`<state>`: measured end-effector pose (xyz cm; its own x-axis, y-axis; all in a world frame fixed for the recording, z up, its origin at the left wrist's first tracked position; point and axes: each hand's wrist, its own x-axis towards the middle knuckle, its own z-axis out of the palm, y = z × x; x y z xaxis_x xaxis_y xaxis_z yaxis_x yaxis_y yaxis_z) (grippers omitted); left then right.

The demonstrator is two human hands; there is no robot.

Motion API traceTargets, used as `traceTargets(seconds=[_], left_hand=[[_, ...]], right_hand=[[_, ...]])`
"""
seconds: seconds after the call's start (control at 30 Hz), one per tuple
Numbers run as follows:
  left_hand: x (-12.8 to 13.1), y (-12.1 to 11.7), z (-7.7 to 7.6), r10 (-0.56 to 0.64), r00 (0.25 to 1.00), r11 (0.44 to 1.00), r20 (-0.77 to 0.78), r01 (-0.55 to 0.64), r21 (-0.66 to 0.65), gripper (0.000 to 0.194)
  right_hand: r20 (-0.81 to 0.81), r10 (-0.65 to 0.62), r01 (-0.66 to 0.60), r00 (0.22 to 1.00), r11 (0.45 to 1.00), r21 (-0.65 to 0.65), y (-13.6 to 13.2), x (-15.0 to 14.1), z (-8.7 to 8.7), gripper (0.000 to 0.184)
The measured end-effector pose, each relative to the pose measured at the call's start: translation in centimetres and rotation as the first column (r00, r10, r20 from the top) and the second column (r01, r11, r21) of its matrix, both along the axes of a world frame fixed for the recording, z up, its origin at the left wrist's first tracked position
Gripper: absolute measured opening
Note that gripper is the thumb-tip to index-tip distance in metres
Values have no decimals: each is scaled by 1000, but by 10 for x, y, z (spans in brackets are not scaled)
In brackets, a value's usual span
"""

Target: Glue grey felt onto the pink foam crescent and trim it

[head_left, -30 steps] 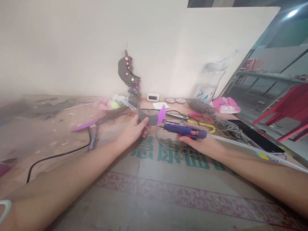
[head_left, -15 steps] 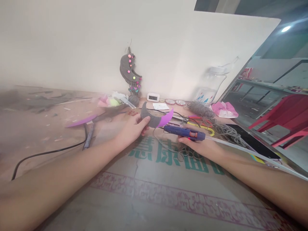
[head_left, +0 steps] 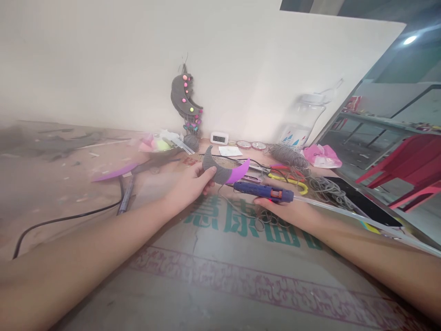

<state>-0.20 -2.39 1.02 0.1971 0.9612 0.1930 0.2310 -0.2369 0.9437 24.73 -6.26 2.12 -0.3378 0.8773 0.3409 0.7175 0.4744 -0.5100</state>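
We see a pale, plain wall panel (head_left: 120,59) filling the upper left and centre of the frame, behind the bench (head_left: 161,299). At right, we see a red chair (head_left: 409,168) on grey floor (head_left: 425,215), a second bench (head_left: 382,121) and, upper right, a bright light (head_left: 409,40).

Hands (head_left: 193,186) bare; forearms (head_left: 120,239) bare, slim (seemingly smooth, view hazy).

A purple crescent (head_left: 240,173), its left part wound in grey yarn (head_left: 220,174), is held horns-up. Just beside it, a blue plastic glue gun (head_left: 255,189) points left.
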Motion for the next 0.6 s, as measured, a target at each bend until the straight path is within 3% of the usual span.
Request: traceTargets(seconds=[0.6], left_hand=[[0, -2, 2, -5, 1000, 1000, -11, 5, -3, 30]], right_hand=[[66, -17, 16, 998, 1000, 9, 1, -1, 0, 27]])
